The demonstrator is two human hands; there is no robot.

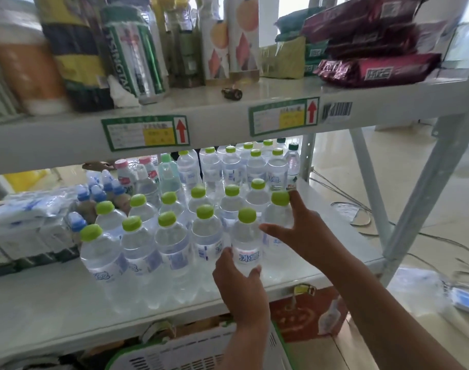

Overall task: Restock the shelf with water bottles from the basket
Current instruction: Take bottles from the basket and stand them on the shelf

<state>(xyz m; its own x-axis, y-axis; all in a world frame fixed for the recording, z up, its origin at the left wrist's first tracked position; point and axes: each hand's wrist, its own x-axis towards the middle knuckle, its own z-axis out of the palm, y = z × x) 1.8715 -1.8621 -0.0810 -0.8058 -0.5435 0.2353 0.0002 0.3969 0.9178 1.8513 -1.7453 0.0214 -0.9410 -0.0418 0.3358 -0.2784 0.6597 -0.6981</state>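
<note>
Several clear water bottles with lime-green caps stand in rows on the middle shelf (302, 279). My left hand (238, 284) grips the lower body of the front water bottle (246, 236), upright near the shelf's front edge. My right hand (305, 233) wraps around the neighbouring bottle (277, 212) just behind and to the right, thumb up by its cap, fingers spread across its front. The white and green basket (201, 351) sits below the shelf at the bottom of the view; what it holds is hidden.
Shrink-wrapped bottle packs (28, 222) lie on the shelf's left. The upper shelf (214, 113) carries cans, cartons and maroon packets (380, 68). A grey upright post (428, 182) stands at right, with cables (361, 217) on the floor beyond.
</note>
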